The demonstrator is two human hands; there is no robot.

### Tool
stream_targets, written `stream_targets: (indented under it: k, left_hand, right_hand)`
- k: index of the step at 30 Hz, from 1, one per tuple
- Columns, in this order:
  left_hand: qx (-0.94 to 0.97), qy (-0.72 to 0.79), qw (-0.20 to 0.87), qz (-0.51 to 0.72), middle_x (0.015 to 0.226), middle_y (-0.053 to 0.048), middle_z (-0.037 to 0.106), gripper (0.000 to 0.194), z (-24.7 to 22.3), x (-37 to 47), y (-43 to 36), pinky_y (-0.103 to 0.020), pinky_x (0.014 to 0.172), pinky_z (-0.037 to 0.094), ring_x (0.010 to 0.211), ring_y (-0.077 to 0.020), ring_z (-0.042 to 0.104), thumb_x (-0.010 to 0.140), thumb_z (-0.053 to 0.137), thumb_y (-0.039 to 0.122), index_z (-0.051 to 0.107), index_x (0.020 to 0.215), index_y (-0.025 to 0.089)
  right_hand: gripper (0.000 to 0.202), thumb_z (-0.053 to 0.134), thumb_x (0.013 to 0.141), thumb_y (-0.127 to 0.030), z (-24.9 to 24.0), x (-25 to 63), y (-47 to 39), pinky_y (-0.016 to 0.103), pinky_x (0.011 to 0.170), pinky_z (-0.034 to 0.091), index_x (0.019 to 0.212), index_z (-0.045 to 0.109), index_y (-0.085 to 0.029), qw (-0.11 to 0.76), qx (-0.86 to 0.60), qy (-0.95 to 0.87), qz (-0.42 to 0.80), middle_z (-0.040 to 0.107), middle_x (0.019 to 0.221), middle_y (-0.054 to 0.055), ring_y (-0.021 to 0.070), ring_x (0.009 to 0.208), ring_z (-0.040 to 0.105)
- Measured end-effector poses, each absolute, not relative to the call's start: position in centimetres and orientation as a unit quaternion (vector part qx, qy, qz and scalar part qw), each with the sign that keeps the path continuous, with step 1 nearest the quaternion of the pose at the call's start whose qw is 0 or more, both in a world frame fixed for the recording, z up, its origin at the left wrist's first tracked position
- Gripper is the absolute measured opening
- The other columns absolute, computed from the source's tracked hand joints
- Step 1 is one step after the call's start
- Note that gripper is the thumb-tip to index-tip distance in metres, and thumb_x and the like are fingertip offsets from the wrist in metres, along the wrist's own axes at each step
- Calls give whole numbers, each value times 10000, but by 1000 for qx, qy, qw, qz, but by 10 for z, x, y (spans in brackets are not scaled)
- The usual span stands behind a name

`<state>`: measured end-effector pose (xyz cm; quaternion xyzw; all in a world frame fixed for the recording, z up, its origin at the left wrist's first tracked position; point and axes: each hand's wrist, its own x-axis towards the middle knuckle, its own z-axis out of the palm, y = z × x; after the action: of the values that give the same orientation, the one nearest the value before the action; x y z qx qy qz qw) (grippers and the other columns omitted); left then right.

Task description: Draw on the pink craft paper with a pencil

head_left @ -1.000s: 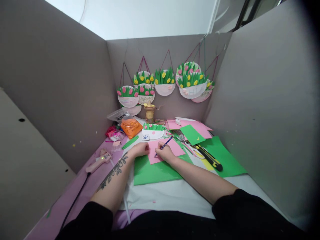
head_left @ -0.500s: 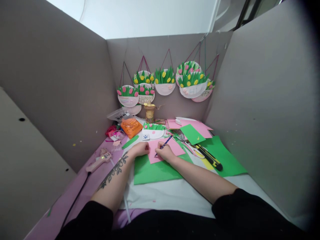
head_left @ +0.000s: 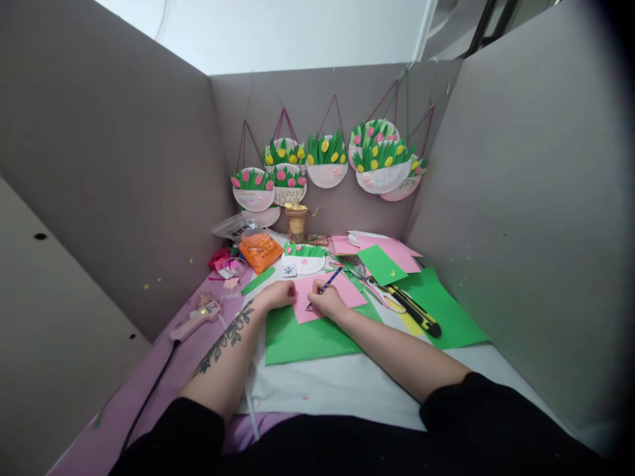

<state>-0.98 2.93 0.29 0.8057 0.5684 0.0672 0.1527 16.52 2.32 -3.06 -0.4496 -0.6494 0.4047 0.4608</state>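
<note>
My right hand [head_left: 327, 301] grips a dark blue patterned pencil [head_left: 331, 279], its tip down on a sheet of pink paper [head_left: 350, 294]. At the sheet's left edge my left hand [head_left: 278, 295] rests with curled fingers, holding the paper; its fingertips are partly hidden. Beneath the pink sheet lies green paper [head_left: 307, 344]. Just behind it are a white half-plate with green paper grass and pink flowers [head_left: 310, 266] and a small white tile with a blue mark [head_left: 289, 271].
To the right lie scissors [head_left: 391, 301], a yellow and black utility knife [head_left: 417, 312] and more green paper [head_left: 446, 317]. A corded pink glue gun [head_left: 198, 320] and an orange bag [head_left: 260, 251] are on the left. Several flower plates [head_left: 327, 173] hang on the back panel.
Almost nothing differs. The pencil and my right hand have shifted very slightly, still on the pink paper; my left hand stays at its edge.
</note>
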Motion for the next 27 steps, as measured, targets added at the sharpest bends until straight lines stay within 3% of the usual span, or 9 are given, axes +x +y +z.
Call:
stream_targets:
  k: [10,16,21,27]
  left_hand:
    - [808,567,149,67,815,-24,657,180,3,-10,30,-220,577,376,704,-145,568,673,555,257,596,830,179]
    - [806,567,155,67,808,-21,656,170,4,-9,29,-220,579,377,703,-145,570,673,562,245,596,826,176]
    - [805,569,155,64,811,-23,657,181,5,-9,27,-219,582,380,706,-145,570,677,562,241,597,841,173]
    - [809,566,150,63,813,-27,657,176,4,-9,29,-218,579,379,698,-142,567,682,548,245,596,835,172]
  right_hand:
    - [143,497,559,-186,-32,165,25,167,403,303,510,362,-188,465,-450,-655,389,344,444,-73,65,446,344]
    - [144,487,522,-186,-24,165,20,178,366,362,520,343,-198,447,-452,-620,461,321,424,-87,62,392,356]
    - [140,489,534,-178,-25,165,21,152,363,342,500,353,-187,469,-443,-636,423,336,435,-80,52,414,354]
    - [161,496,519,-181,-23,164,18,215,370,443,544,339,-202,431,-435,-595,521,316,396,-110,87,369,443]
